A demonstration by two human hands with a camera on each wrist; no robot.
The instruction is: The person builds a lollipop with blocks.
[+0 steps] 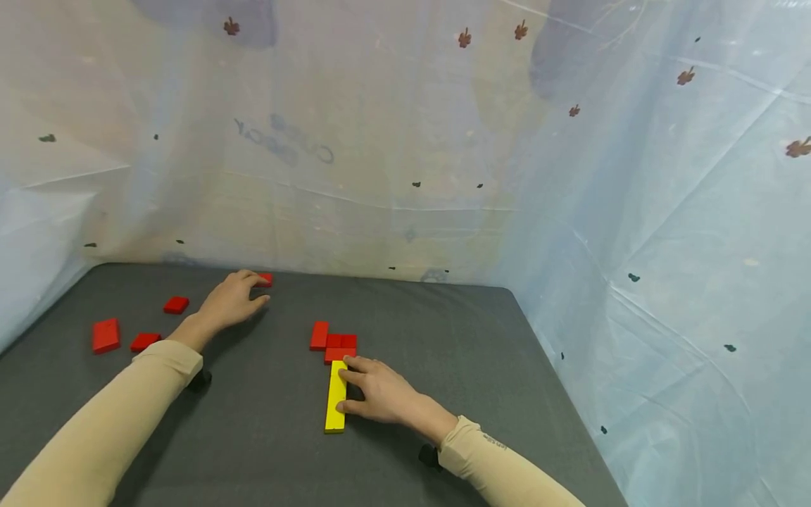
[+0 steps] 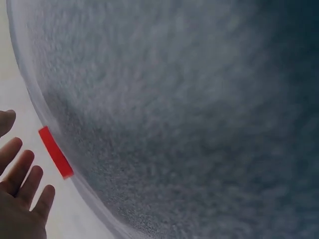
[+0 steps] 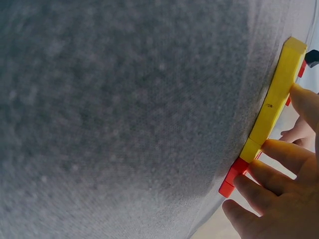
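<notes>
At the table's far edge my left hand (image 1: 229,303) reaches over a red block (image 1: 266,279), its fingers spread and loosely bent. The left wrist view shows the fingers apart from that red block (image 2: 56,152), holding nothing. My right hand (image 1: 386,393) rests its extended fingertips along a long yellow strip (image 1: 335,405), whose far end meets a cluster of red blocks (image 1: 341,354). In the right wrist view a seam crosses the yellow strip (image 3: 276,97) near the red end (image 3: 232,179). Thumb and fingers touch it from the same side.
Left of the left arm lie more red blocks: a large one (image 1: 105,336), a smaller one (image 1: 176,305) and one beside the sleeve (image 1: 146,341). A dark cloth covers the table (image 1: 266,436). Translucent sheeting (image 1: 380,141) hangs behind and at the right.
</notes>
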